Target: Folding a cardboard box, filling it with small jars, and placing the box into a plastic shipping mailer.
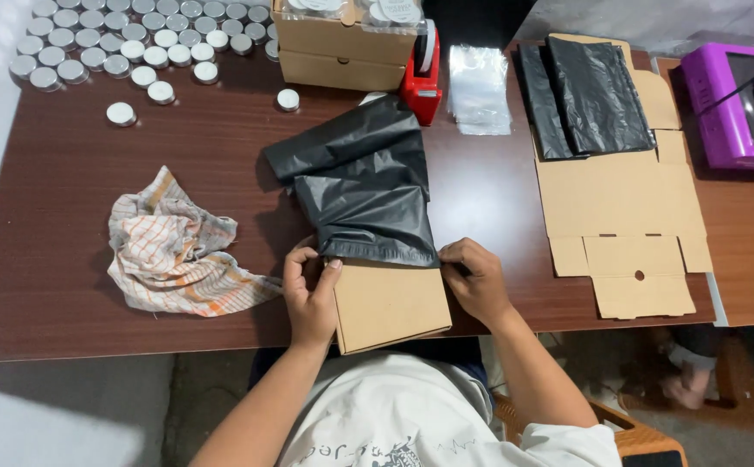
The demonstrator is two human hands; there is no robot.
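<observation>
A small cardboard box [391,304] sits at the near edge of a dark wooden table [65,173], half inside a black plastic mailer bag [368,212]. The left hand [309,294] and right hand [478,278] pinch the bag's mouth on either side of the box. The thin film could likely tear on a box corner (it looks taut there). A checked cloth [173,251] lies left of the box.

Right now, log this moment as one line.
left hand: grips black plastic mailer bag | right hand: grips same | bag over flat brown cardboard box
</observation>
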